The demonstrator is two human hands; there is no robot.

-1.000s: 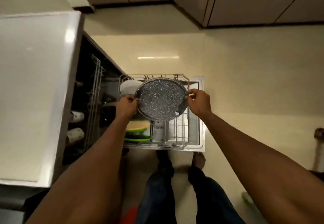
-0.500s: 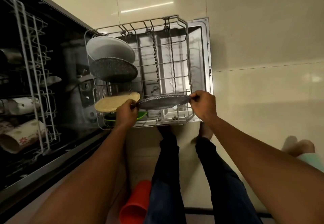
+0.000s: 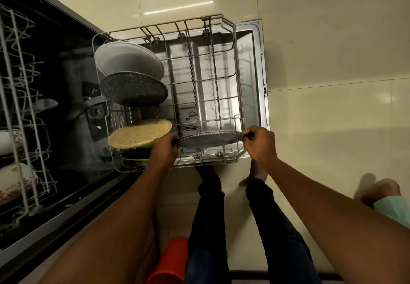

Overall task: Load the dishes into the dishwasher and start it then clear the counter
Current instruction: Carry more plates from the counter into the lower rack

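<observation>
A grey speckled plate point(image 3: 210, 139) stands nearly on edge at the near end of the pulled-out lower wire rack point(image 3: 236, 84). My left hand point(image 3: 164, 150) pinches its left rim and my right hand point(image 3: 260, 142) pinches its right rim. Further back in the rack stand a white plate point(image 3: 128, 60), a second grey speckled plate point(image 3: 133, 89), a beige plate point(image 3: 139, 136) and a green plate point(image 3: 135, 157) partly hidden under my left hand.
The open dishwasher cavity point(image 3: 73, 97) lies to the left, with its upper rack point(image 3: 20, 97) holding patterned cups point(image 3: 15, 179). An orange cup point(image 3: 170, 261) sits on the floor by my legs. Another person's foot point(image 3: 386, 191) is at the right.
The plate came down from chest height into the near end of the rack and tipped from flat-facing to nearly on edge. My view dropped closer to the rack.
</observation>
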